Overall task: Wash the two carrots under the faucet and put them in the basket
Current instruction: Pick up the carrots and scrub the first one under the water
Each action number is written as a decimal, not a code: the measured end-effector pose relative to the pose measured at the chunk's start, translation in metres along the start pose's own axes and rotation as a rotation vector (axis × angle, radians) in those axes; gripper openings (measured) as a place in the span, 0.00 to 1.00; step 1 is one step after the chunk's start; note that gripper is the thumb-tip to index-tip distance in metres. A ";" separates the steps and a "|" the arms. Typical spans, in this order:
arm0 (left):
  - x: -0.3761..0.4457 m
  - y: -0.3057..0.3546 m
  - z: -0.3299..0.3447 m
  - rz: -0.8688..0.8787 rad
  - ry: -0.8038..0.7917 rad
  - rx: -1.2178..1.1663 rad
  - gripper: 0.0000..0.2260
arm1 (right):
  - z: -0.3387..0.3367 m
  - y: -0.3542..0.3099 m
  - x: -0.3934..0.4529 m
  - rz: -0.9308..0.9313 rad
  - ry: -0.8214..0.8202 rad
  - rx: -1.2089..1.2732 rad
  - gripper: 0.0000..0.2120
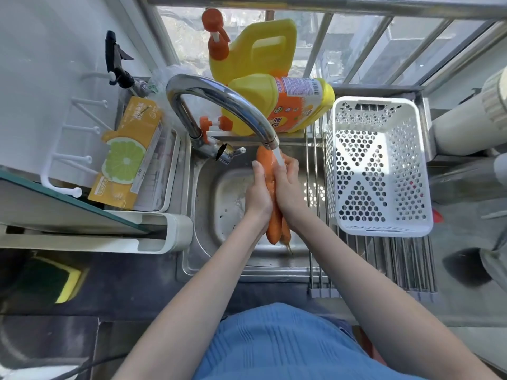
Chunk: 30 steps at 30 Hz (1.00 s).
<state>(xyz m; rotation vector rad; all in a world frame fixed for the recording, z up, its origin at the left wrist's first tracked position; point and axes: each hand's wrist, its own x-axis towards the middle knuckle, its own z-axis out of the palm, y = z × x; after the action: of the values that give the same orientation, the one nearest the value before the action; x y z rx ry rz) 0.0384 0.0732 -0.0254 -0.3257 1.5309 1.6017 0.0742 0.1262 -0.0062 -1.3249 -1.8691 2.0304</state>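
At frame centre, I clasp both carrots point(275, 226) between my left hand point(256, 194) and right hand point(287, 187), fingers apparently wrapped round them, so the faucet point(219, 102) stream rinses both.

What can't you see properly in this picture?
- Middle of the carrots: covered by the left hand and right hand pressed around them.
- Sink drain: hidden under hands and carrots.
- Words on the yellow bottle: too small to read.
- Dish rack under the basket: partly covered by the basket.
- Sponge: dark, in shadow.
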 end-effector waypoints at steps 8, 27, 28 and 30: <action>-0.010 -0.010 -0.001 -0.095 -0.109 -0.129 0.33 | -0.036 0.005 -0.010 0.205 -0.236 -0.027 0.20; 0.014 0.040 -0.022 -0.187 0.036 -0.540 0.03 | -0.048 0.007 0.004 -0.279 -0.101 -0.959 0.17; 0.015 0.040 -0.022 -0.185 0.043 -0.528 0.03 | -0.047 0.006 0.004 -0.239 -0.131 -0.923 0.18; 0.016 0.042 -0.020 -0.163 0.066 -0.480 0.03 | -0.047 0.002 0.003 -0.208 -0.195 -0.907 0.18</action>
<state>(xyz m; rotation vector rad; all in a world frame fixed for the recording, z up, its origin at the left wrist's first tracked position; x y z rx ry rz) -0.0088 0.0677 -0.0123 -0.7530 1.1171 1.8257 0.1026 0.1641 -0.0044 -0.9665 -3.0472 1.2458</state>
